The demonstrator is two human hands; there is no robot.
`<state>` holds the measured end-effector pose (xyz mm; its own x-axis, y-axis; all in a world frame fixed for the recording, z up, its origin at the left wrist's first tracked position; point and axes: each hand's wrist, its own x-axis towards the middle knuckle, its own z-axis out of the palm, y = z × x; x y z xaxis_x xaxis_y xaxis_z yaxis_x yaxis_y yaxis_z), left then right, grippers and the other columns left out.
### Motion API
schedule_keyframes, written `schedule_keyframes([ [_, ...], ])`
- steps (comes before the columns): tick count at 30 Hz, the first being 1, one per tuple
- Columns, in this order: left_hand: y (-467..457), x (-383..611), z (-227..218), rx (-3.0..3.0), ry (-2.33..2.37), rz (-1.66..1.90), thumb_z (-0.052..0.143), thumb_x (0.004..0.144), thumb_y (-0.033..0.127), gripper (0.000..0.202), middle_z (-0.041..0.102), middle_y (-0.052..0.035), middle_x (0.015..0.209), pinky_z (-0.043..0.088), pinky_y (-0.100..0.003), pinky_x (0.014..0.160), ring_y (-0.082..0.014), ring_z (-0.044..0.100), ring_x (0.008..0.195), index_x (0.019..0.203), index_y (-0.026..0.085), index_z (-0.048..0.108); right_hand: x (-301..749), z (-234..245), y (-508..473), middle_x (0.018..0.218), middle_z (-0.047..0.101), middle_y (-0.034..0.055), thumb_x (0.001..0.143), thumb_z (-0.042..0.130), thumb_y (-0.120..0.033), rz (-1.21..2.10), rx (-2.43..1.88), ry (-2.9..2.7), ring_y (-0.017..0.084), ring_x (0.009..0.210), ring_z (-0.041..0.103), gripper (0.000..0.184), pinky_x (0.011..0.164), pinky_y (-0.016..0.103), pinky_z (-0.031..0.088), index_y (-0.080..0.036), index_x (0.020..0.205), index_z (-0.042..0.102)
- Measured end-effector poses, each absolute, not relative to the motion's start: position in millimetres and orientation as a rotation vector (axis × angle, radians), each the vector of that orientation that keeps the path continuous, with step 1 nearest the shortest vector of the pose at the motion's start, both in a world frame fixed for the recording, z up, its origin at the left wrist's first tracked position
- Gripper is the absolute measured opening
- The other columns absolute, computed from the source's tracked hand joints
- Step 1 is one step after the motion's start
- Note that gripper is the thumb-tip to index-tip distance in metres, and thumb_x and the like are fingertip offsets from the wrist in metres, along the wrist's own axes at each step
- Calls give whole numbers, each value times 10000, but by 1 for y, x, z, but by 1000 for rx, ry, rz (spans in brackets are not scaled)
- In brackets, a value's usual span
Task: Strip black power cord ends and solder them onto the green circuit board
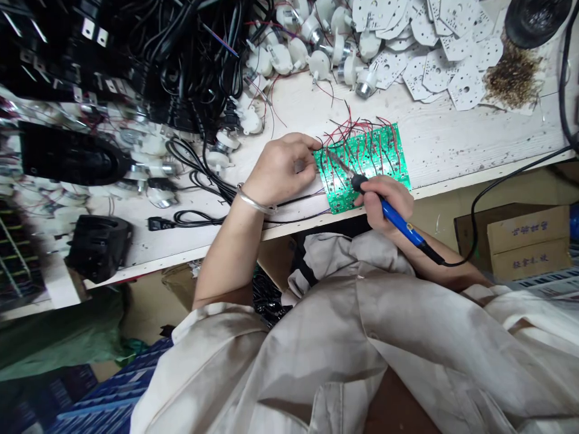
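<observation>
A green circuit board (337,202) lies at the table's front edge, with many thin red and black wires standing up from it. My right hand (384,202) is closed round the blue handle of a soldering iron (400,222), whose tip points to the board's upper left part. At the board's upper left corner is my left hand (284,166), fingers curled, its index fingertip against a thin black wire (321,142). Black power cords (203,220) run under my left forearm toward the board's left edge.
Small white motors (321,63) with wires are heaped at the back. White hexagonal boards (425,75) are stacked beside them, near a dark round dish (536,23). Black plugs and cables (181,66) pile up at the left. The iron's cord (474,211) loops off to the right, above a cardboard box (527,241).
</observation>
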<state>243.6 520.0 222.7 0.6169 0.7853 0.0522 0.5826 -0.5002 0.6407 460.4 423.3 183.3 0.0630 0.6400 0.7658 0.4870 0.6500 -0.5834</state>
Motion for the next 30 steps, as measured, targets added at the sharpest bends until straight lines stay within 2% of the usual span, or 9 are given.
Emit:
schedule_keyframes([
  [7, 514, 251, 222, 2204, 1182, 462, 544, 748, 164, 58, 726, -38, 1138, 547, -419, 1005, -230, 686, 1095, 726, 202, 582, 457, 182, 429, 665, 722, -23, 919, 593, -189, 48, -799, -1649, 111, 535, 661, 76, 552, 257, 527, -198, 958, 656],
  [12, 512, 253, 222, 2192, 1205, 470, 532, 745, 164, 55, 726, -44, 1143, 541, -395, 992, -223, 686, 1098, 714, 201, 557, 452, 184, 432, 667, 726, -18, 902, 591, -147, -6, -790, -1676, 97, 510, 641, 60, 516, 245, 500, -164, 916, 647],
  [22, 511, 253, 217, 2216, 1192, 545, 527, 737, 150, 76, 739, -58, 1119, 568, -358, 927, -206, 701, 1029, 685, 200, 550, 451, 186, 430, 634, 719, -46, 922, 596, -216, -32, -858, -1728, 77, 481, 626, 43, 519, 215, 509, -221, 907, 635],
  [25, 511, 253, 217, 2206, 1208, 537, 529, 738, 151, 76, 739, -57, 1119, 568, -356, 935, -202, 701, 1027, 682, 197, 553, 454, 184, 427, 670, 732, -22, 957, 567, -270, -27, -954, -1733, 98, 520, 652, 97, 541, 241, 527, -226, 928, 648],
  [30, 510, 253, 219, 2204, 1208, 528, 539, 748, 151, 87, 743, -61, 1132, 564, -342, 944, -195, 701, 1041, 680, 200, 564, 457, 177, 424, 791, 760, 2, 963, 577, -298, 74, -969, -1608, 132, 674, 717, 138, 613, 263, 547, -237, 1066, 647],
])
